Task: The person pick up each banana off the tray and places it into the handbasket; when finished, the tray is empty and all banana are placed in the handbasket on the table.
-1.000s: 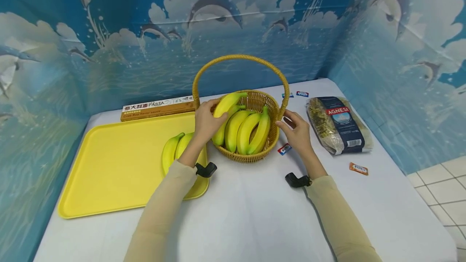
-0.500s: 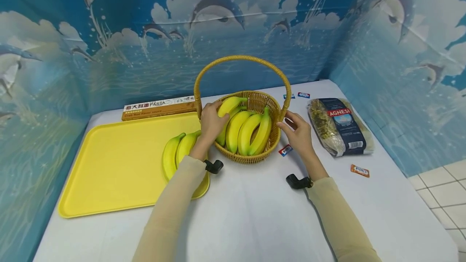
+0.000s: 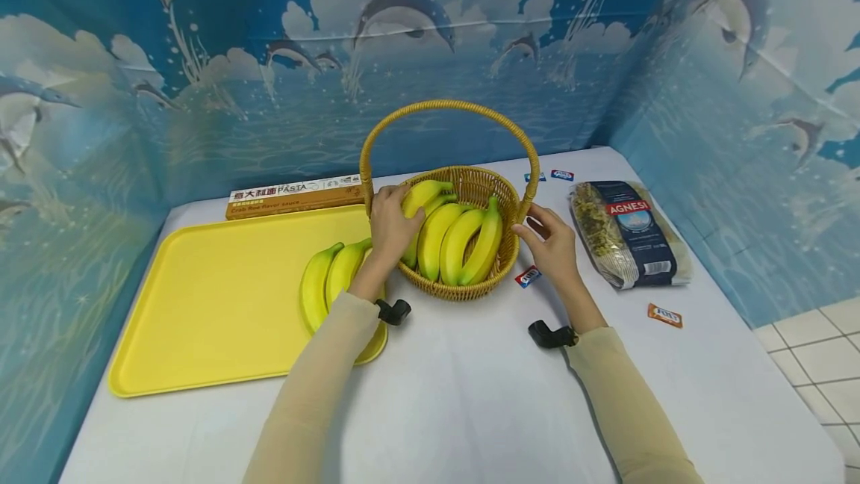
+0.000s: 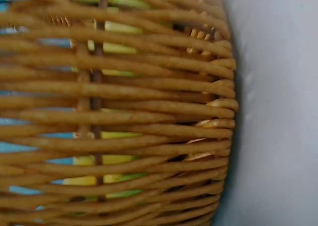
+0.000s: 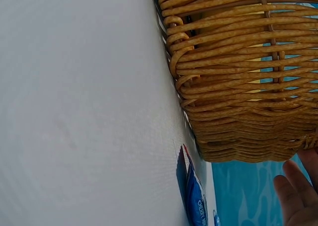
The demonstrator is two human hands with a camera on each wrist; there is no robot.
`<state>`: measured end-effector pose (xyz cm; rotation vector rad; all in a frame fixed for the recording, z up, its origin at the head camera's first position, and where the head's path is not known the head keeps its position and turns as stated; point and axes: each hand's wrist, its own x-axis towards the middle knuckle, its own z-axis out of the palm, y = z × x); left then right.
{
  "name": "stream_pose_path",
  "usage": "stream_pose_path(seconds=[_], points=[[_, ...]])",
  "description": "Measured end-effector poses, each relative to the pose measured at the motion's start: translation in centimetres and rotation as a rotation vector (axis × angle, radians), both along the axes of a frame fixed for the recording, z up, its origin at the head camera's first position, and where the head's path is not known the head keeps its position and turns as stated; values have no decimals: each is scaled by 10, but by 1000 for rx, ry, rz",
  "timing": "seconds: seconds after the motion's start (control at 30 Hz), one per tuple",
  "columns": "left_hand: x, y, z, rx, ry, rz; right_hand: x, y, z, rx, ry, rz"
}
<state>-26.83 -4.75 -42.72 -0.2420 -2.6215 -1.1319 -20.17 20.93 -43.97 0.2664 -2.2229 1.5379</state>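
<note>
Dolphin-printed cloth (image 3: 269,125) rose behind a white-covered table (image 3: 470,409). A yellow tray (image 3: 215,305) lay at eight o'clock from the wicker basket (image 3: 450,292). The left hand (image 3: 392,231) curled round a banana (image 3: 418,198) inside, at ten; the right hand (image 3: 554,246) pinched the basket's edge at three. Floor tiles (image 3: 816,361) showed at four.

The white tabletop (image 3: 443,394) carries a yellow tray (image 3: 215,305) on the left, with a long pasta box (image 3: 295,200) just behind it. A wicker basket (image 3: 460,292) stands to the tray's right. Farther right lies an AGNESI bag (image 3: 629,234), an orange packet (image 3: 665,315) near its front, a red-and-blue packet (image 3: 528,276) beside the basket, and a dark-blue packet (image 3: 562,175) towards the back.
</note>
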Motion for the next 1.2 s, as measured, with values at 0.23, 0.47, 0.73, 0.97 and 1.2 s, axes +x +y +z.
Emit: stream_pose_path(seconds=[0.23,0.47,0.73,0.97,1.2], points=[[44,-16,20,93,108,-77,0,0,0,3,8,-9],[85,-74,32,137,121,4,0,0,-1,7,9,-14],[107,-142,10,216,-17,181,1,1,-1,7,13,-18],[115,-167,-15,250,-132,244,0,1,-3,10,21,-3],[111,-169,-26,255,-189,245,0,2,-2,3,22,-1]])
